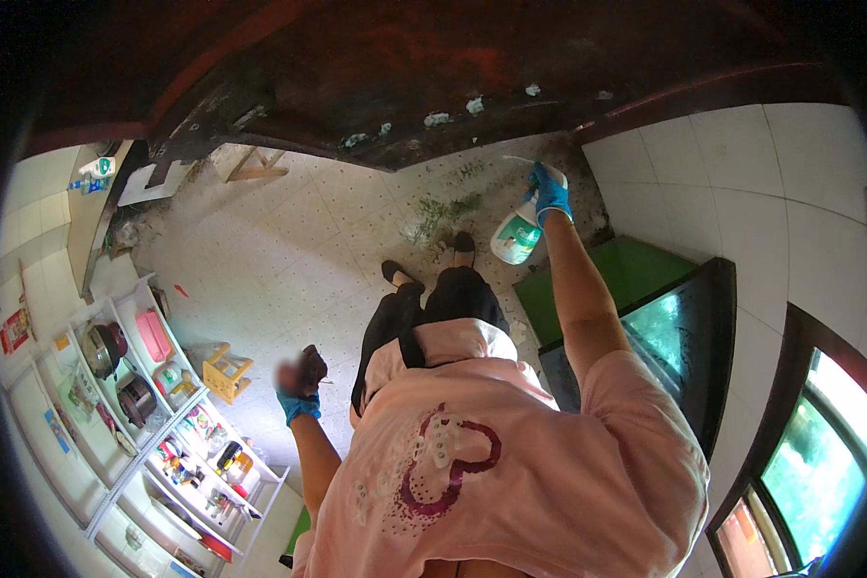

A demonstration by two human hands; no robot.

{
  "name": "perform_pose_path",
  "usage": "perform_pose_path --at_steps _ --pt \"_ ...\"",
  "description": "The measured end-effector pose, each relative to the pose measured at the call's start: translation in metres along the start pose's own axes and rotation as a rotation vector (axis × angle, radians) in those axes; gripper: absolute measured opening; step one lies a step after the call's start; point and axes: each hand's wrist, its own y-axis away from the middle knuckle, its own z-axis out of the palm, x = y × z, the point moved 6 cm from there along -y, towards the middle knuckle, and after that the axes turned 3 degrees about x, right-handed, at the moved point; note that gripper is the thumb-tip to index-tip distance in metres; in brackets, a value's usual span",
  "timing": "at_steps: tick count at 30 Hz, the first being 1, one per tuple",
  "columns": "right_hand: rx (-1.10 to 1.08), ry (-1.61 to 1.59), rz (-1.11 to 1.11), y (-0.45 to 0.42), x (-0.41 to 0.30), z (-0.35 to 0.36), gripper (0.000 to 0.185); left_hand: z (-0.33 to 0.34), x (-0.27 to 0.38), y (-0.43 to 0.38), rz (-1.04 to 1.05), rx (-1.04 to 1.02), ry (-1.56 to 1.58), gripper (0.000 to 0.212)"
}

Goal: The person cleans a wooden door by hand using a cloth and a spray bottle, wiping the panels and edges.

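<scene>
My right hand, in a blue glove, grips the neck and trigger of a white spray bottle with a green label. The bottle's nozzle end points at the lower part of a dark, stained wooden surface. Several whitish patches mark that surface. My left hand, gloved in blue too, is low at my left side and holds a dark brown cloth; part of what it holds is blurred.
Plant debris lies on the tiled floor by my feet. A small yellow wooden stool stands left, beside white shelves with pans and bottles. At right are a green-topped ledge and a dark-framed window.
</scene>
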Motion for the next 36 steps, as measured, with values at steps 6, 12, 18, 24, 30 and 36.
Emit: perform_pose_path --at_steps 6,12,18,24,30,36 --pt "0.142 -0.144 -0.015 -0.016 0.006 -0.007 0.02 -0.017 -0.001 -0.002 -0.069 0.089 0.047 0.017" --pt "0.17 -0.128 -0.036 -0.055 0.009 -0.027 0.02 -0.018 -0.006 0.005 -0.104 0.141 -0.006 0.015" --pt "0.344 -0.293 0.014 -0.07 0.013 -0.044 0.03 -0.05 0.016 0.002 -0.031 0.183 0.063 0.018" --pt "0.356 -0.253 -0.036 -0.066 -0.007 -0.043 0.028 -0.026 -0.002 0.005 -0.058 0.22 0.153 0.019" --pt "0.325 -0.017 -0.017 -0.087 -0.015 -0.055 0.037 -0.037 0.004 -0.014 -0.059 0.143 0.026 0.016" --pt "0.526 0.016 -0.059 -0.084 -0.028 -0.065 0.034 -0.102 0.036 -0.032 -0.17 0.036 0.117 0.026"
